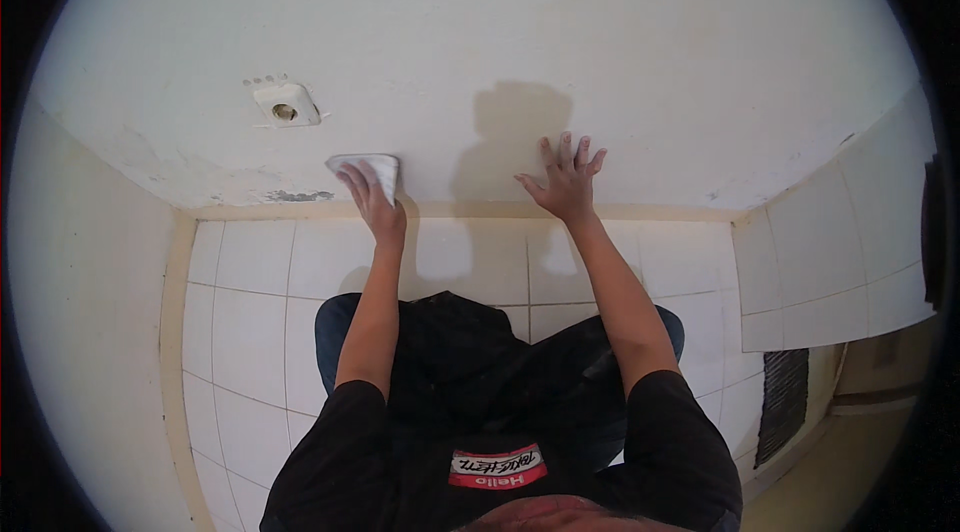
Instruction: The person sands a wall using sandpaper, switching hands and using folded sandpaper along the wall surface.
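Wiping low on a white wall.
Left hand pressing folded white cloth flat against it, fingers closed over it; right hand spread open, empty, braced on wall.

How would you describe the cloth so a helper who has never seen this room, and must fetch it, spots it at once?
Start at the big off-white wall above the tiled floor. Low on it, below and right of the small square wall fitting, the left hand presses a folded white cloth flat. It is the only soft, loose thing there; the right hand rests bare.
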Demonstrator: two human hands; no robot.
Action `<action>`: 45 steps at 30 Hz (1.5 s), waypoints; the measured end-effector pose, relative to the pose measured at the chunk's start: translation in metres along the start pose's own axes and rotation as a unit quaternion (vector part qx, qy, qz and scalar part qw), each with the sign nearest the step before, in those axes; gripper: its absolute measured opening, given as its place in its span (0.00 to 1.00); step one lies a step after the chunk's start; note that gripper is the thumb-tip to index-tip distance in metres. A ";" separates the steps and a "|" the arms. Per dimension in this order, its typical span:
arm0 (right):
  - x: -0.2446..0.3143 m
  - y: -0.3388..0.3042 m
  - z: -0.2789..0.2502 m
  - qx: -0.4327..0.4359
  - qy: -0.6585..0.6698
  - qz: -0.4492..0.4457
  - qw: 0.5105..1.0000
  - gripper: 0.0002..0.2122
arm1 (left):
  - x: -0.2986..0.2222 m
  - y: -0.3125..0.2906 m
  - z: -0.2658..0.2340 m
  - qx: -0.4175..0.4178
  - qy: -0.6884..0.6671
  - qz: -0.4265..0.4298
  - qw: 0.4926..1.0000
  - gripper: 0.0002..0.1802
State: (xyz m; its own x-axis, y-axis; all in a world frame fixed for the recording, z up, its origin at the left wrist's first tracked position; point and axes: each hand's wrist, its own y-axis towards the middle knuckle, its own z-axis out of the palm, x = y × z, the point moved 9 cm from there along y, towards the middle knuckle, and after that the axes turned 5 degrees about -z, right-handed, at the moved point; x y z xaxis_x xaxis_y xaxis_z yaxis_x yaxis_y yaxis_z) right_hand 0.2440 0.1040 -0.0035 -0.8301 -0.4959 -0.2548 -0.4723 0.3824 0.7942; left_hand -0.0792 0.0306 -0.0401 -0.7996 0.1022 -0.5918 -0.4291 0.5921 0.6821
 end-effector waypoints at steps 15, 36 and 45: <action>0.002 0.003 -0.001 0.004 -0.020 -0.007 1.000 0.39 | -0.040 -0.036 0.059 0.095 0.080 0.096 0.988 0.38; 0.003 0.002 -0.005 -0.015 -0.021 -0.033 0.999 0.43 | 0.026 0.003 -0.008 -0.026 0.037 -0.038 0.998 0.43; 0.005 0.006 -0.008 -0.021 -0.015 -0.031 0.999 0.43 | 0.006 -0.009 0.008 -0.010 -0.023 -0.050 0.998 0.48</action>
State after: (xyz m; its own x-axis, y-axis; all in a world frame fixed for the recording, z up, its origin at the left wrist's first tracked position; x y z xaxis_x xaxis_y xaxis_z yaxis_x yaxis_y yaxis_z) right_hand 0.2391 0.0972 0.0047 -0.8091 -0.4930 -0.3198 -0.5100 0.3190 0.7988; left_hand -0.0764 0.0321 -0.0533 -0.7322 0.0792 -0.6764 -0.5152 0.5851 0.6263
